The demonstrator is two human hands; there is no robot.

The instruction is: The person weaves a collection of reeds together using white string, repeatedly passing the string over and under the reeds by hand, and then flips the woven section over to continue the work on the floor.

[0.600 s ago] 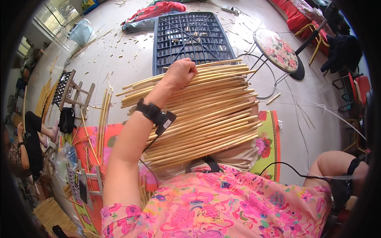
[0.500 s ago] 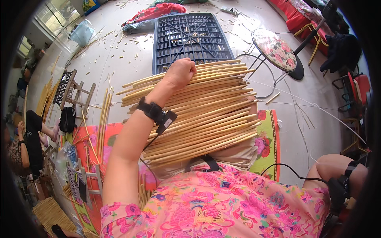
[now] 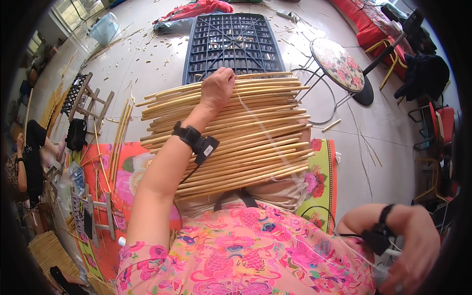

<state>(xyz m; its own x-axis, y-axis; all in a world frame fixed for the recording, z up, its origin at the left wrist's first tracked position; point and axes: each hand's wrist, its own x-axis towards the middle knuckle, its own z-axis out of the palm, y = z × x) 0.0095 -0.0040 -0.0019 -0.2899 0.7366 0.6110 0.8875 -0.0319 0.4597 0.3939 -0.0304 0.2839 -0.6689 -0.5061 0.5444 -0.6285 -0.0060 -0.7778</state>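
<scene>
Since the left hand (image 3: 218, 89) is pinched nearly closed at the far edge of the sticks (image 3: 236, 132), with the pale strand (image 3: 265, 129) apparently caught between thumb and fingers, the step in hand looks like tying or weaving the outermost stick into the row. From that pinch the strand slants across the sticks toward the person's lap, and a pale line crosses the shirt (image 3: 246, 241) to the right hand (image 3: 413, 250), likely the same strand. That hand is out by the right side, blurred, its fingers loosely curled; whether it grips the strand I cannot tell. The sticks lie side by side over the lap, their ends uneven, the far ones overlapping the near end of the crate (image 3: 189, 54) in view. The next move seems to call for drawing the slack out with the right hand while the left keeps its pinch, lest the outer stick slip. Beyond, a round stool (image 3: 337, 64) stands right of the crate; loose sticks (image 3: 120, 137) lean at left.
</scene>
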